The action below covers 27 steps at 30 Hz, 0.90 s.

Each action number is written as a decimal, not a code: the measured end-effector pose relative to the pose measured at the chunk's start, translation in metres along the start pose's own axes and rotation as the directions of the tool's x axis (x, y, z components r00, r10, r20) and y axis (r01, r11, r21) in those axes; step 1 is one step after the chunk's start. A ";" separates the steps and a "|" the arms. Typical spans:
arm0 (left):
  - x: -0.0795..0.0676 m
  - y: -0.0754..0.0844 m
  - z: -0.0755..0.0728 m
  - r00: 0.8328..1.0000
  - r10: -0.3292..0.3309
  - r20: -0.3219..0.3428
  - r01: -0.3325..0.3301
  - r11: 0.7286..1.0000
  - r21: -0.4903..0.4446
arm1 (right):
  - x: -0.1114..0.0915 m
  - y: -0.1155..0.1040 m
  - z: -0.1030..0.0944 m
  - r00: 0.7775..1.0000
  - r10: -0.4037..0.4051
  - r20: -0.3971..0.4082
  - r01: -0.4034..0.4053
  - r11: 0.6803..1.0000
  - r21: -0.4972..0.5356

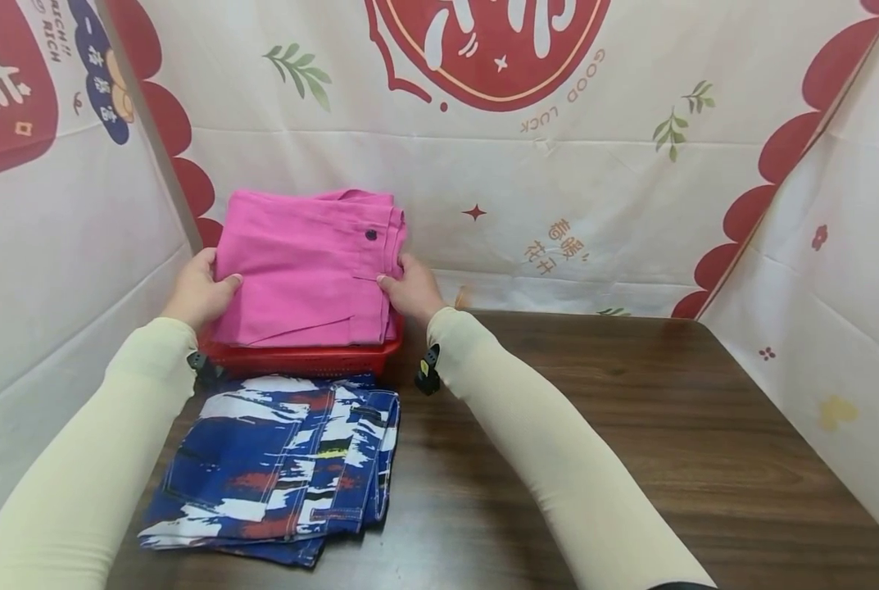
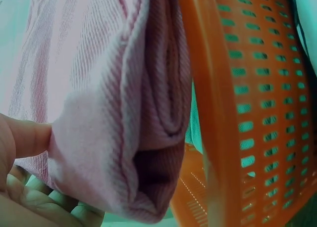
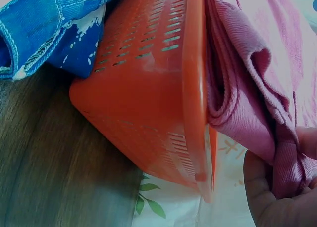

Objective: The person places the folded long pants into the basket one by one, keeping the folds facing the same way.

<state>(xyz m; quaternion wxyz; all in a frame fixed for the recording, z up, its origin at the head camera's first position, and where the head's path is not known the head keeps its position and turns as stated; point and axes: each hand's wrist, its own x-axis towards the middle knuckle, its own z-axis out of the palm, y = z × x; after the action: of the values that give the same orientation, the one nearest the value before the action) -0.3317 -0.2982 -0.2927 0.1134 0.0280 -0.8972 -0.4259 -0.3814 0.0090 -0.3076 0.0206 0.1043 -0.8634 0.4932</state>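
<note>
Folded pink trousers, with a dark button at the waistband, lie over the top of a red plastic basket. My left hand grips their left edge, thumb on top and fingers beneath, as the left wrist view also shows. On the other side my right hand pinches the waistband edge between thumb and fingers. In the right wrist view the folded layers of the pink trousers hang close over the basket's rim. Most of the basket's inside is hidden under the cloth.
In front of the basket, a folded pair of blue, white and red patterned jeans lies on the dark wooden table. A printed white cloth hangs behind the table and along both sides.
</note>
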 end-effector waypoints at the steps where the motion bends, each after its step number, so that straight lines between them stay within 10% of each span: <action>1: 0.000 0.000 -0.001 1.000 -0.008 0.003 0.008 1.000 0.001 | 0.000 0.000 0.001 1.000 -0.001 0.002 0.001 1.000 0.003; 27: 0.003 -0.013 0.005 1.000 0.009 0.022 -0.014 0.982 0.190 | 0.012 0.019 0.019 1.000 0.008 0.028 -0.003 0.986 -0.170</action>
<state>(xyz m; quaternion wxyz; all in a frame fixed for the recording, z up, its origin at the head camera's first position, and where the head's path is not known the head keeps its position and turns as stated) -0.3367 -0.3037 -0.3051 0.1032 0.0290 -0.9351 -0.3378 -0.3959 0.0005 -0.3314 0.0155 0.1069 -0.9027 0.4164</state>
